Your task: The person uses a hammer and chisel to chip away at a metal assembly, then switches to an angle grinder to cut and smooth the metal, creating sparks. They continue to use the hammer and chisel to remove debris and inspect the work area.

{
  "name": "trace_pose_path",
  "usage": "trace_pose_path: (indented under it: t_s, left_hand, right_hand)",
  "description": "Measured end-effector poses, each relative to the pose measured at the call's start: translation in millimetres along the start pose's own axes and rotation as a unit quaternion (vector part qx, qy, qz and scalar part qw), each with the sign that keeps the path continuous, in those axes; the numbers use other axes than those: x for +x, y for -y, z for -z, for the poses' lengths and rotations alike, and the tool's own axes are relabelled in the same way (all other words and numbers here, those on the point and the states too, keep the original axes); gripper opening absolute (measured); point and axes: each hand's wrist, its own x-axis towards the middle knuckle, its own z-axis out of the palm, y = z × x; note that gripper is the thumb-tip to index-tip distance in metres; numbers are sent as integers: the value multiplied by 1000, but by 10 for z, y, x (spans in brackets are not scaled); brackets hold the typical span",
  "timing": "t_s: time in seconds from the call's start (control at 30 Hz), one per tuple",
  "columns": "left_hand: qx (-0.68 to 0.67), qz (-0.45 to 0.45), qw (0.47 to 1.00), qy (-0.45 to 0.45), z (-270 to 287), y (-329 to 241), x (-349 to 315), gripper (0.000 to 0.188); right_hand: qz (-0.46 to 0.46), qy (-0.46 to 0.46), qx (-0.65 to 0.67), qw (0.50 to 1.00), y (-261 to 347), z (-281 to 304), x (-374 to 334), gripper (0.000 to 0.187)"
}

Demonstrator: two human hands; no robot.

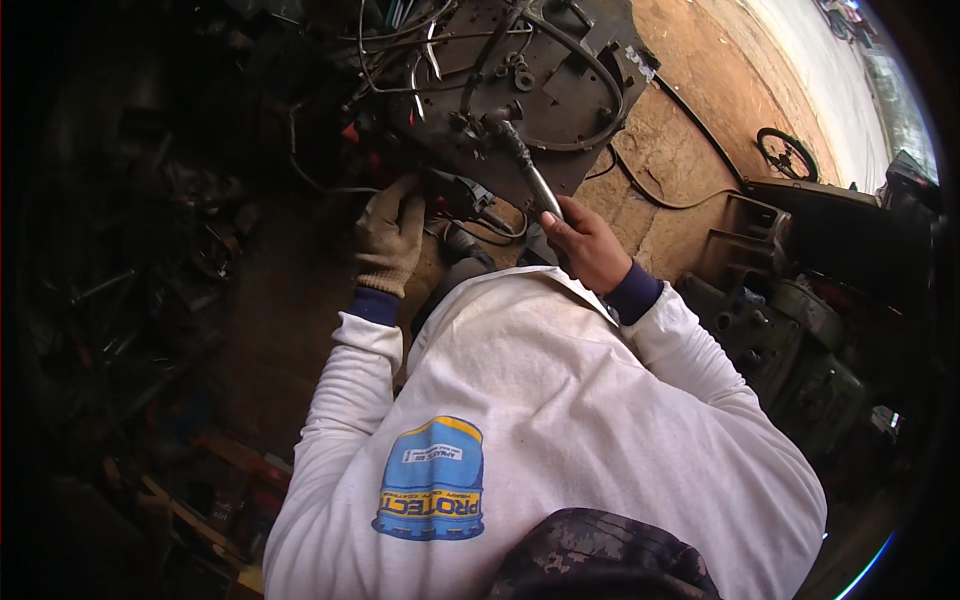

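My right hand (592, 244) is bare and wrapped round the grey metal handle of a hammer (538, 180). The hammer slants up and left, its head over the near part of a dark metal worktable (585, 165). On my left hand (390, 238) is a dirty knitted glove. Its fingers look closed at the table's shadowed near edge, but what they hold is hidden. Just right of the glove is a red and grey tool (460, 197), possibly a power tool, with a cable by it. Pliers (431, 55) and a bent metal rod hoop (612, 85) lie on the table.
Black hoses (690, 112) run over the brown ground right of the table. Farther right stand a rusty metal bracket (745, 235) and green machinery (800, 310). A wheel (786, 153) lies beyond. Dark scrap metal (105, 285) crowds the left side.
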Motion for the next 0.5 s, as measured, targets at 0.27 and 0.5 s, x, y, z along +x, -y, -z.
trace_pose_path:
  t_s: [0.27, 0.5]
  left_hand:
    - [-2, -60, 998, -2, -122, -260, 228, 26]
    - [-9, -65, 998, 4, -160, -302, 310, 29]
  right_hand:
    - [12, -34, 79, 996, 31, -37, 47, 30]
    - [52, -20, -5, 998, -204, 8, 102, 36]
